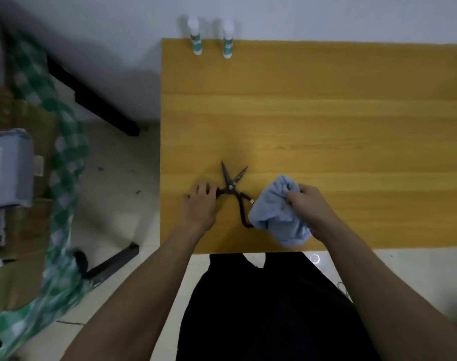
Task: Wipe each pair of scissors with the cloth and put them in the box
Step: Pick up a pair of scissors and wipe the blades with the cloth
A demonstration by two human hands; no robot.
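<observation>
scissors (231,187) at table's (326,113) 7 o'clock, blades spread | my left hand (200,204) grips one handle | my right hand (309,204) bunches cloth (279,217) at their 4 o'clock | risk: open points nick cloth or fingers; box unseen

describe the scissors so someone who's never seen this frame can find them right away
Start at the yellow wooden table and go to its near edge, between the person's two hands. The scissors lie there with dark blades spread in a V pointing away, left hand on one handle, the other running under the blue cloth held by the right hand. They are the only dark metal thing there; the two glue sticks are white and green.
</observation>
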